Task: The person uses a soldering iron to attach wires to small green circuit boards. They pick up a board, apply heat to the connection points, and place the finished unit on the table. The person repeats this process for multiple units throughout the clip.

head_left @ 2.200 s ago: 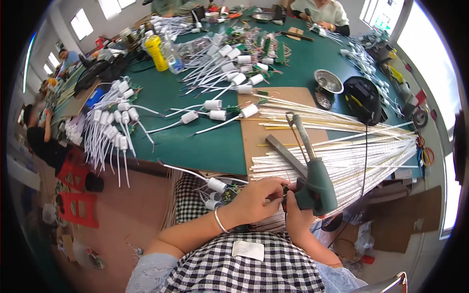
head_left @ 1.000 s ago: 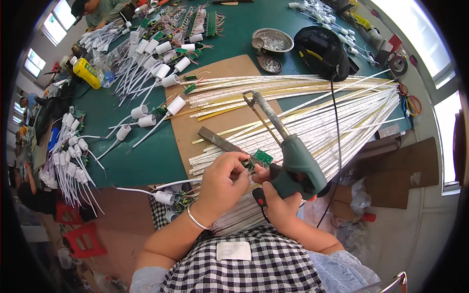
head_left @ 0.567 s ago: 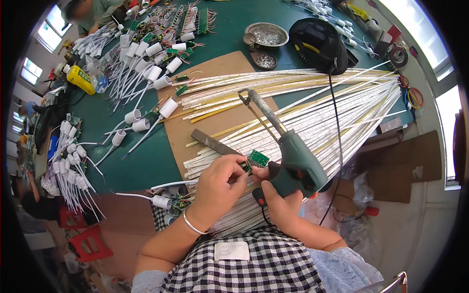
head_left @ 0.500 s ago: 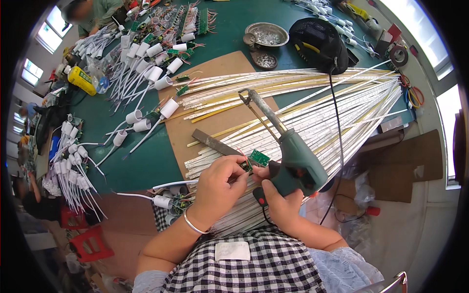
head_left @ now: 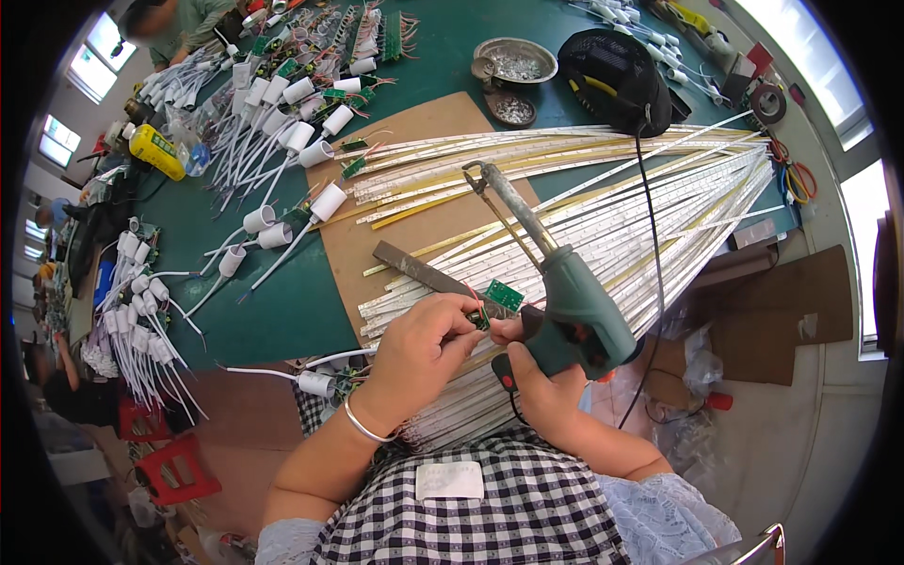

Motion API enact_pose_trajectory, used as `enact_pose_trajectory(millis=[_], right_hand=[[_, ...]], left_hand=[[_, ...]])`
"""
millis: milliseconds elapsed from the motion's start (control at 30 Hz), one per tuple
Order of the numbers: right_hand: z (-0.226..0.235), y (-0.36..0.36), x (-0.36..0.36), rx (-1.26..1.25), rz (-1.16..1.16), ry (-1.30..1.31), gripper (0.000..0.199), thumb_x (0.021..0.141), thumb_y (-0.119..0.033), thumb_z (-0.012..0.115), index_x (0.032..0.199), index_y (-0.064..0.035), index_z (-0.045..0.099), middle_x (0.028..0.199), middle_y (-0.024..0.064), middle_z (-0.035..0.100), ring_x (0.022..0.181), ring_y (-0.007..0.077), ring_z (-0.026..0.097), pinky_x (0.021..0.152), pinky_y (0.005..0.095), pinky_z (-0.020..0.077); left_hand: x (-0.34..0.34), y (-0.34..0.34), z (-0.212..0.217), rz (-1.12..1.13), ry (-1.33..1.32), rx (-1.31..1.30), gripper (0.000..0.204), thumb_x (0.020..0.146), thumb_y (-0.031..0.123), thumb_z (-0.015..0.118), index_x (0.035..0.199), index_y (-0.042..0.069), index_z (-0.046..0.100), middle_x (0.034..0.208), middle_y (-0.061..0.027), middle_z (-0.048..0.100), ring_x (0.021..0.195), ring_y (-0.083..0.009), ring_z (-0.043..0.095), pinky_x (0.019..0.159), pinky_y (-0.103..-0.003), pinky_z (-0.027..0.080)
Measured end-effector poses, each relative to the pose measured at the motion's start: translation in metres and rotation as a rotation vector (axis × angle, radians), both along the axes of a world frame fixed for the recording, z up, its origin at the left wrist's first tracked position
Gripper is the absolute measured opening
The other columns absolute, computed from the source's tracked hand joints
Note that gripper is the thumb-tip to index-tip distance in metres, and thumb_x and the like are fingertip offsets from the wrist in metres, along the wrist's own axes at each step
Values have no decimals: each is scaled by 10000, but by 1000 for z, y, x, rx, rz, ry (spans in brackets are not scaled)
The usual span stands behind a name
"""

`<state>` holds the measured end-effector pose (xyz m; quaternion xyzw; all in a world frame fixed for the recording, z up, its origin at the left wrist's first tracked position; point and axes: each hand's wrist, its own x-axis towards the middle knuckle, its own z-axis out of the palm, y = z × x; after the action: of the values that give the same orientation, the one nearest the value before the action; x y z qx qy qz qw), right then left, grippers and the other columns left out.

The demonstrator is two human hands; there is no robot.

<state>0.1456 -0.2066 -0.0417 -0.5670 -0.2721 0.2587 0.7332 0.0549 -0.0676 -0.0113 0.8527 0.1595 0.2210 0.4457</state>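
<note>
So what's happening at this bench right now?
A person sits at a green table spread with long light strips and white lamp sockets on wires. The right hand grips a green soldering gun, its tip pointing away over the strips. The left hand pinches a small green circuit board with wires, close beside the gun's handle. Another person works at the table's far end.

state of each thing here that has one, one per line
left hand: pinching the small green circuit board
right hand: gripping the green soldering gun, tip pointing away
white strips: lying fanned out over the table
metal dish: upright, holds small bits
</note>
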Motion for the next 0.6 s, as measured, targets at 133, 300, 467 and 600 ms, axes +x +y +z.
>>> enact_pose_trajectory(millis=[133, 300, 467, 600], right_hand=[[-1, 0, 0, 20, 1, -6, 191, 874, 6, 552, 1060, 45, 550, 1018, 136, 635, 973, 203, 608, 879, 336, 476], [-2, 0, 0, 25, 12, -33, 194, 866, 22, 556, 1058, 48, 540, 1006, 136, 630, 978, 206, 611, 882, 340, 480], [-7, -2, -2, 1, 14, -22, 218, 863, 21, 564, 1080, 35, 546, 1017, 127, 630, 979, 187, 611, 874, 320, 483], [-5, -3, -1, -55, 22, -99, 215, 861, 23, 567, 1075, 26, 558, 1005, 105, 623, 955, 167, 606, 860, 304, 485]], left_hand=[[1, 1, 3, -2, 5, 2, 146, 743, 12, 713, 785, -4, 574, 991, -120, 674, 687, -177, 660, 599, -271, 524], [0, 3, 3, -10, 33, 27, 147, 738, 10, 718, 818, -2, 595, 957, -107, 683, 688, -179, 662, 604, -275, 528], [0, 4, 2, -23, 34, 36, 155, 726, -1, 722, 833, 6, 610, 970, -105, 679, 681, -179, 661, 603, -276, 523], [-2, 4, 2, -38, 6, 93, 176, 695, -4, 736, 818, 18, 612, 981, -101, 671, 672, -196, 655, 608, -283, 524]])
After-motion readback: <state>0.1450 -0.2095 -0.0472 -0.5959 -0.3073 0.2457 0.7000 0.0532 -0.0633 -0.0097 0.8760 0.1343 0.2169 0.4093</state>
